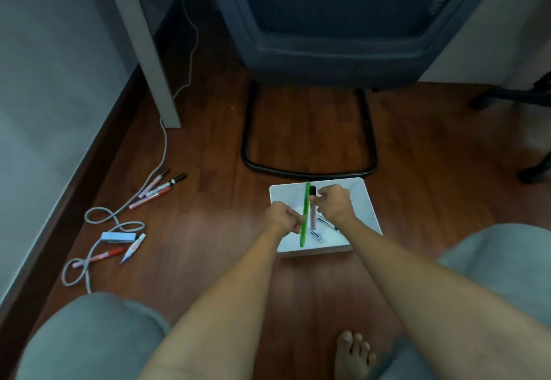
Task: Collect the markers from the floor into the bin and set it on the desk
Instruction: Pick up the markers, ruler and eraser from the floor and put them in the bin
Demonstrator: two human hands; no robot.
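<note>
While both hands work over the bin, right-hand fingers (323, 193) are pinched shut on a pale pink marker with a black cap (312, 209), gripping near the cap end. Marker stands roughly upright, long axis vertical, cap up, lower end down inside the shallow white square plastic bin (362, 200). Left hand (283, 217) is curled into a closed fist against a thin flat green plastic strip (305, 215); looks like it's gripping it, contact point partly hidden. Strip stands on edge just left of the pink marker, near-parallel to it, running from the bin's far rim to its near rim.

Two white markers (323, 226) lie flat on the bin floor under the right hand (335, 203), angled diagonally.

Bin sits on glossy reddish-brown wood floor (208, 200), just in front of a black tubular chair base (307, 171).

Well left of the bin, still on the floor: a cluster of four markers (158, 188) pointing up-right, a red marker (100, 256) and a white-blue marker (133, 248) beside a light blue rectangular block (118, 237), all tangled near a looped grey cable (116, 224). White bench leg (149, 51) stands behind them.
</note>
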